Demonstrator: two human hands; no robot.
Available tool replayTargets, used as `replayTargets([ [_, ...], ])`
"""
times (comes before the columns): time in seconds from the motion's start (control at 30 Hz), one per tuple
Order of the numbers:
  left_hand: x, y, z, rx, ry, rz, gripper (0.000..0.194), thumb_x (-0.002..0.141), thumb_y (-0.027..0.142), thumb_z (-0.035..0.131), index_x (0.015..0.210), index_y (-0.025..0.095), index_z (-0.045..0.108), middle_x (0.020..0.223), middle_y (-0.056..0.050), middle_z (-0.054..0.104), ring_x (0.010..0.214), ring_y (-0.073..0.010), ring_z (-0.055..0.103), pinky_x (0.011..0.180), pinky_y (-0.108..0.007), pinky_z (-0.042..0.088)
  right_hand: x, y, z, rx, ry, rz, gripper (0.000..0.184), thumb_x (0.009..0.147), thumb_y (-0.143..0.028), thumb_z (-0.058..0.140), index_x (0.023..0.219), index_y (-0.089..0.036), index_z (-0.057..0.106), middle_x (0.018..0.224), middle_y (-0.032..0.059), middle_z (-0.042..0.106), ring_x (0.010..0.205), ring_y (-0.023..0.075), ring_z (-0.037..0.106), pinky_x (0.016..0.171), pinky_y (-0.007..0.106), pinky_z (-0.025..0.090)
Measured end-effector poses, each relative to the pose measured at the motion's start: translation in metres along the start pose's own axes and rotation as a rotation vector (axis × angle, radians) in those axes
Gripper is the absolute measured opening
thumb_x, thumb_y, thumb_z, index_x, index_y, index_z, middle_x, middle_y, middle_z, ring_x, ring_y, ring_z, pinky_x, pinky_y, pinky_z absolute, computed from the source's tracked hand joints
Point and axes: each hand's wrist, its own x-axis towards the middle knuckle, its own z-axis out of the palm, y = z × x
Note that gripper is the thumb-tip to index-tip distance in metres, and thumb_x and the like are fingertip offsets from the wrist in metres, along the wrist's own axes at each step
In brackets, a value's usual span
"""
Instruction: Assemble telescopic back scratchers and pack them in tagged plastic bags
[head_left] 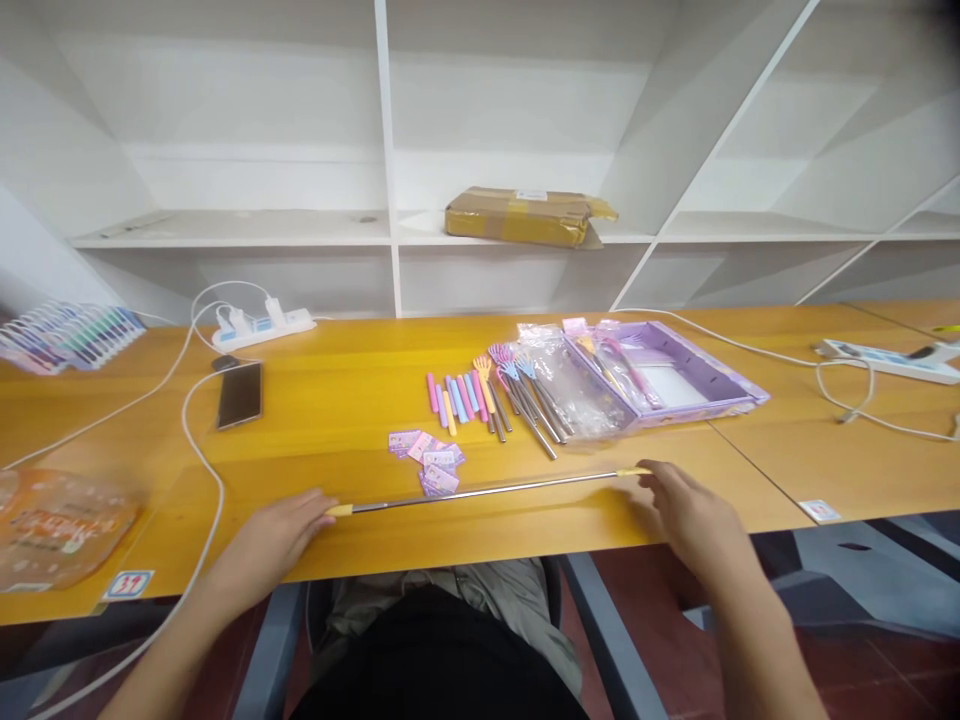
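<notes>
A telescopic back scratcher (495, 490) with a metal rod stretches in a long line above the table's front part. My left hand (289, 525) is closed on its yellow end at the left. At the other yellow end, my right hand (690, 510) pinches with thumb and fingers, which partly hide that tip. Just beyond the rod lie small printed purple cards (439, 460). Farther back are a row of pastel handle sleeves (459, 397) and a pile of metal rods with coloured claw heads (525, 390).
A purple box (697, 405) with clear plastic bags (577, 385) lies behind the rods. At left are a phone (240, 395), a power strip (264, 328), a white cable (202, 440) and an orange plastic package (60, 525). A taped carton (525, 215) rests on the shelf.
</notes>
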Motion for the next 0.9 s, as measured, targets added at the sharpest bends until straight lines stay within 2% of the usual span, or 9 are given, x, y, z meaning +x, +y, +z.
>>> replayTargets([
  [0.1, 0.016, 0.023, 0.024, 0.013, 0.053, 0.035, 0.051, 0.116, 0.047, 0.032, 0.116, 0.024, 0.077, 0.107, -0.007, 0.079, 0.094, -0.0210, 0.076, 0.084, -0.031, 0.061, 0.012, -0.052, 0.016, 0.078, -0.010, -0.152, 0.022, 0.104, -0.026, 0.054, 0.123, -0.019, 0.064, 0.099, 0.0098, 0.080, 0.079, 0.0228, 0.076, 0.065, 0.029, 0.050],
  [0.17, 0.027, 0.042, 0.043, 0.027, 0.107, 0.075, 0.050, 0.116, 0.044, 0.030, 0.118, 0.022, 0.076, 0.106, -0.008, 0.078, 0.091, -0.0198, 0.075, 0.080, -0.030, 0.060, 0.016, -0.100, 0.027, 0.116, 0.008, -0.273, 0.019, 0.105, -0.021, 0.050, 0.119, -0.019, 0.063, 0.097, 0.0102, 0.079, 0.077, 0.0227, 0.074, 0.067, 0.030, 0.049],
  [0.23, 0.035, 0.062, 0.061, 0.022, 0.111, 0.122, 0.048, 0.117, 0.040, 0.030, 0.120, 0.022, 0.075, 0.104, -0.007, 0.077, 0.087, -0.0181, 0.074, 0.075, -0.028, 0.058, 0.015, -0.149, 0.034, 0.174, 0.006, -0.386, 0.023, 0.103, -0.011, 0.046, 0.118, -0.018, 0.063, 0.090, 0.0079, 0.076, 0.076, 0.0215, 0.072, 0.070, 0.030, 0.049],
  [0.33, 0.040, 0.082, 0.075, 0.006, 0.135, 0.096, 0.043, 0.117, 0.038, 0.034, 0.123, 0.021, 0.073, 0.100, -0.006, 0.076, 0.079, -0.0169, 0.071, 0.068, -0.027, 0.054, 0.009, -0.198, 0.037, 0.164, -0.016, -0.416, 0.030, 0.099, -0.001, 0.043, 0.117, -0.016, 0.062, 0.087, 0.0067, 0.073, 0.070, 0.0203, 0.066, 0.067, 0.031, 0.045],
  [0.4, 0.041, 0.087, 0.075, -0.015, 0.144, 0.093, 0.041, 0.117, 0.038, 0.035, 0.123, 0.022, 0.073, 0.100, -0.005, 0.075, 0.080, -0.0167, 0.071, 0.068, -0.027, 0.053, 0.007, -0.208, 0.036, 0.168, -0.013, -0.420, 0.028, 0.102, -0.002, 0.043, 0.116, -0.016, 0.062, 0.088, 0.0067, 0.073, 0.069, 0.0200, 0.065, 0.067, 0.031, 0.043],
  [0.53, 0.041, 0.086, 0.066, -0.065, 0.137, 0.105, 0.040, 0.117, 0.038, 0.036, 0.122, 0.023, 0.073, 0.104, -0.004, 0.076, 0.087, -0.0169, 0.072, 0.074, -0.027, 0.053, 0.009, -0.201, 0.032, 0.294, -0.040, -0.378, 0.021, 0.114, -0.021, 0.041, 0.114, -0.019, 0.061, 0.084, 0.0048, 0.073, 0.068, 0.0198, 0.068, 0.066, 0.030, 0.044],
  [0.7, 0.041, 0.091, 0.061, -0.079, 0.069, 0.045, 0.037, 0.116, 0.040, 0.039, 0.118, 0.024, 0.072, 0.104, -0.004, 0.075, 0.091, -0.0180, 0.073, 0.078, -0.027, 0.051, 0.015, -0.197, 0.024, 0.450, -0.198, -0.300, 0.030, 0.118, -0.037, 0.037, 0.100, -0.024, 0.056, 0.084, 0.0028, 0.072, 0.070, 0.0194, 0.070, 0.065, 0.029, 0.045],
  [0.9, 0.040, 0.088, 0.066, -0.052, 0.041, 0.025, 0.041, 0.115, 0.046, 0.039, 0.108, 0.022, 0.071, 0.100, -0.003, 0.074, 0.088, -0.0191, 0.070, 0.075, -0.030, 0.048, 0.016, -0.198, 0.019, 0.514, -0.252, -0.302, 0.038, 0.118, -0.042, 0.031, 0.091, -0.025, 0.051, 0.079, 0.0015, 0.069, 0.066, 0.0184, 0.066, 0.063, 0.030, 0.043],
])
